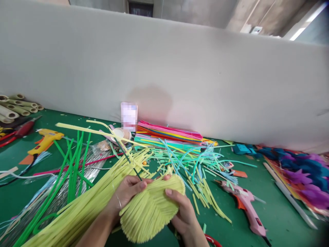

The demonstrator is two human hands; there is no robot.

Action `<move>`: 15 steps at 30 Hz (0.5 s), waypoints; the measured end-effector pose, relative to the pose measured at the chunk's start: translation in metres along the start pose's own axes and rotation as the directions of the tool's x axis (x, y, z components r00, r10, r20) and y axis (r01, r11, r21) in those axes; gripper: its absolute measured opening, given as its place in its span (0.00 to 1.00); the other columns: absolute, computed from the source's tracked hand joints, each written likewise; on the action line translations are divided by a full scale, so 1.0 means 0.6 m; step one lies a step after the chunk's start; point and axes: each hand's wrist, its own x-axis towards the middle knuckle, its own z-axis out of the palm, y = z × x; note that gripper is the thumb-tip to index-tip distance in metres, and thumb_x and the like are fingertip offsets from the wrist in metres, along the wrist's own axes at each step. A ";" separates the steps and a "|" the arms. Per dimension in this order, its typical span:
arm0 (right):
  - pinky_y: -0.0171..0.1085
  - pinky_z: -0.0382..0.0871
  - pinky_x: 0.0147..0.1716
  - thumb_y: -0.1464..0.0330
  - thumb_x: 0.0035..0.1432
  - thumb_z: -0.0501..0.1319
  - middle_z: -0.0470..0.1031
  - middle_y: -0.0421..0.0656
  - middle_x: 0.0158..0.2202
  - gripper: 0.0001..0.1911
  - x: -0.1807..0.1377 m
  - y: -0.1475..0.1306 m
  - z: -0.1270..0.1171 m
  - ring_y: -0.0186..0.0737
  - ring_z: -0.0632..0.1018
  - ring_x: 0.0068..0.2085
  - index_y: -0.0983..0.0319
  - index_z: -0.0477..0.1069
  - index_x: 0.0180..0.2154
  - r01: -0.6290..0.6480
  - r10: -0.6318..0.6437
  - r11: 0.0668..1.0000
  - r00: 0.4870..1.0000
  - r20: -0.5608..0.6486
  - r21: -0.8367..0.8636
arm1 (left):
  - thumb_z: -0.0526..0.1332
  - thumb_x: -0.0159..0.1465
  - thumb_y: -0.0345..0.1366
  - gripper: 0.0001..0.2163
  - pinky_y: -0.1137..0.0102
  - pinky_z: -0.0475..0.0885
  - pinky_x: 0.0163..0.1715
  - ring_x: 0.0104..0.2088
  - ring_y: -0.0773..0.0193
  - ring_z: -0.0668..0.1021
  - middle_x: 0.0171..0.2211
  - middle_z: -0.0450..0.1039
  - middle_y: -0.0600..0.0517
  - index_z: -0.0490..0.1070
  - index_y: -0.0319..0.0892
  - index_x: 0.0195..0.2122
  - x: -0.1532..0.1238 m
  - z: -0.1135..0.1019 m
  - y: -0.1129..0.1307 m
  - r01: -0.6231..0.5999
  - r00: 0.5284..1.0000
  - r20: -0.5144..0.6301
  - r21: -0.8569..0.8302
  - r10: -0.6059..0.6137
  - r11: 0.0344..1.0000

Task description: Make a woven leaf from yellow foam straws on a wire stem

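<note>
Head view: Two bare hands grip a yellow bundle (151,209) of thin strips, packed side by side into a rounded pad, above the near edge of a green table (277,212). The left hand (128,192) closes over the bundle's upper left edge, fingers curled down onto the strip ends. A thin dark wire (127,157) runs up and away from under its fingertips, though whether the fingers pinch it cannot be told. The right hand (183,212) clasps the bundle's right side, thumb pressed on top and fingers wrapped beneath.

Loose yellow strips (89,202) fan out from the bundle toward the near left corner, lying just beside long green strips (74,164) and a sheaf of silver wires (61,192). A yellow glue gun (45,140) lies toward the left edge, near a red-handled tool (23,130) and a heap of cardboard tubes (15,108) at the far left corner.

A neat stack of coloured strips (169,133) lies along the far edge against a grey partition (164,79), with mint-green strips (185,157) scattered in front of it. A pink glue gun (246,206) lies to the right of the hands, and blue and purple cut-outs (303,171) crowd the right edge.
</note>
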 end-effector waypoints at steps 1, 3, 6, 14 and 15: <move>0.49 0.67 0.53 0.71 0.47 0.71 0.82 0.47 0.39 0.19 0.001 0.000 0.001 0.52 0.80 0.46 0.64 0.75 0.43 0.008 -0.008 1.000 1.000 0.006 0.000 | 0.75 0.49 0.37 0.07 0.65 0.73 0.36 0.31 0.56 0.82 0.30 0.83 0.52 0.82 0.40 0.24 0.000 0.000 0.001 0.010 1.000 0.009 -0.001 -0.010 1.000; 0.49 0.67 0.53 0.71 0.47 0.71 0.82 0.47 0.39 0.18 0.002 0.001 0.002 0.52 0.81 0.46 0.64 0.75 0.42 0.014 -0.014 1.000 1.000 0.018 -0.005 | 0.75 0.48 0.37 0.09 0.64 0.74 0.35 0.29 0.55 0.82 0.27 0.83 0.51 0.83 0.39 0.27 -0.001 0.001 0.003 0.023 0.999 0.036 -0.007 -0.023 1.000; 0.49 0.67 0.53 0.71 0.45 0.72 0.83 0.47 0.38 0.16 0.003 -0.002 0.004 0.53 0.81 0.45 0.65 0.76 0.38 -0.011 0.011 1.000 1.000 0.026 0.000 | 0.77 0.46 0.38 0.10 0.63 0.74 0.38 0.31 0.54 0.82 0.26 0.83 0.51 0.82 0.40 0.27 -0.005 0.005 0.005 0.004 0.996 0.089 -0.045 0.000 0.999; 0.44 0.70 0.48 0.74 0.41 0.71 0.81 0.41 0.37 0.14 -0.005 0.000 0.015 0.47 0.80 0.42 0.61 0.76 0.33 -0.005 -0.004 0.999 0.984 0.176 0.046 | 0.76 0.45 0.34 0.08 0.52 0.67 0.55 0.53 0.45 0.77 0.36 0.84 0.47 0.82 0.43 0.27 -0.027 0.005 0.005 0.010 0.942 0.333 -0.153 0.042 0.988; 0.44 0.70 0.48 0.74 0.41 0.71 0.80 0.42 0.37 0.14 -0.006 0.001 0.015 0.47 0.80 0.43 0.61 0.75 0.33 -0.002 -0.004 1.000 0.979 0.206 0.030 | 0.76 0.46 0.34 0.08 0.50 0.66 0.55 0.54 0.44 0.75 0.36 0.84 0.48 0.81 0.43 0.27 -0.030 0.005 0.005 0.000 0.934 0.353 -0.163 0.059 0.987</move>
